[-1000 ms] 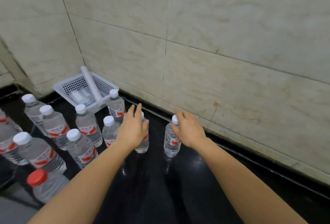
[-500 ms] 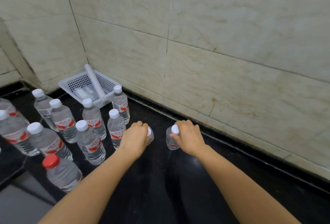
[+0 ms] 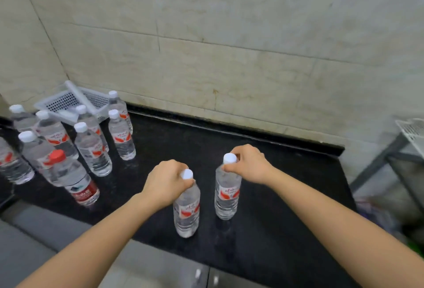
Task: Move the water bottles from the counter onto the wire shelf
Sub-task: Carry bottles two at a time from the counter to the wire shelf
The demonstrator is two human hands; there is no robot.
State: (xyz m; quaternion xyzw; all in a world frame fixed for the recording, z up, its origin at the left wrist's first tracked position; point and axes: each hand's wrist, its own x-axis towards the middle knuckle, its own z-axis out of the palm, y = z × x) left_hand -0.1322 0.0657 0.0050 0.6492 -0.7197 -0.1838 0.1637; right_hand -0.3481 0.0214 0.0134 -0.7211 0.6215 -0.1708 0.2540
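Two clear water bottles with white caps and red labels hang by their necks above the black counter [image 3: 263, 173]. My left hand [image 3: 165, 182] grips the neck of the left bottle [image 3: 187, 209]. My right hand [image 3: 250, 163] grips the neck of the right bottle [image 3: 227, 193]. Several more bottles [image 3: 91, 147] stand in a cluster at the left of the counter, among them one with a red cap [image 3: 73, 179]. At the far right edge, part of a grey metal shelf frame [image 3: 390, 152] shows, with a white mesh piece [image 3: 413, 127] above it.
A white perforated plastic basket [image 3: 68, 100] sits in the back left corner against the beige tiled wall [image 3: 229, 58]. The counter ends at its right edge [image 3: 341, 152] beside the shelf frame. Grey floor or cabinet front lies below the counter's near edge.
Both hands closed on the bottle necks and lifted the two bottles off the counter, carrying them toward me and to the right. My view swung right, bringing the shelf frame into sight.
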